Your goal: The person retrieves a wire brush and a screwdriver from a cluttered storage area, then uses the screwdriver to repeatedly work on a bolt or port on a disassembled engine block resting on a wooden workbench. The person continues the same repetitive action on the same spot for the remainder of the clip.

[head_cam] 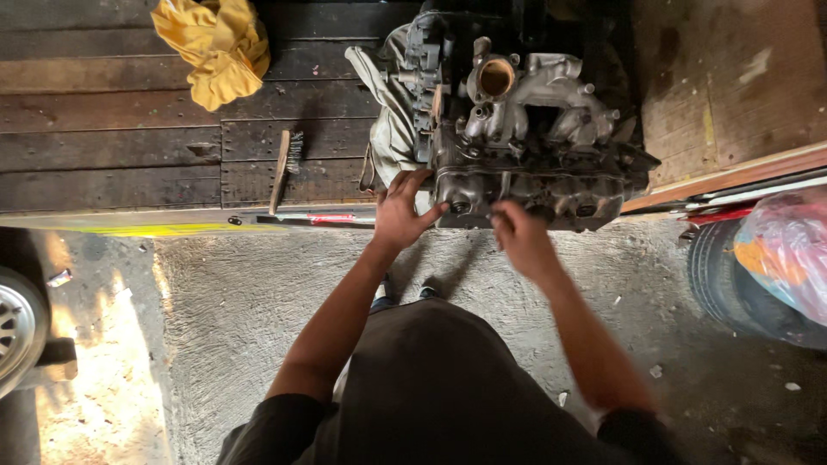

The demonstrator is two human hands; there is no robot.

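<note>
A grimy metal engine block [525, 138] with a pale intake manifold on top sits at the edge of a dark wooden platform [112, 155]. My left hand [403, 213] rests on the block's near left corner, fingers spread against the metal. At the middle of the block's near face, my right hand [519, 234] has its fingers curled; whether they pinch a small part is hidden. A grey cloth [389, 112] lies under the engine's left side.
A wire brush with a wooden handle [282, 168] lies on the platform left of the engine. A yellow rag [215, 47] sits at the back left. A tyre [732, 275] with a plastic bag [788, 250] is at right, a car wheel [17, 331] at left.
</note>
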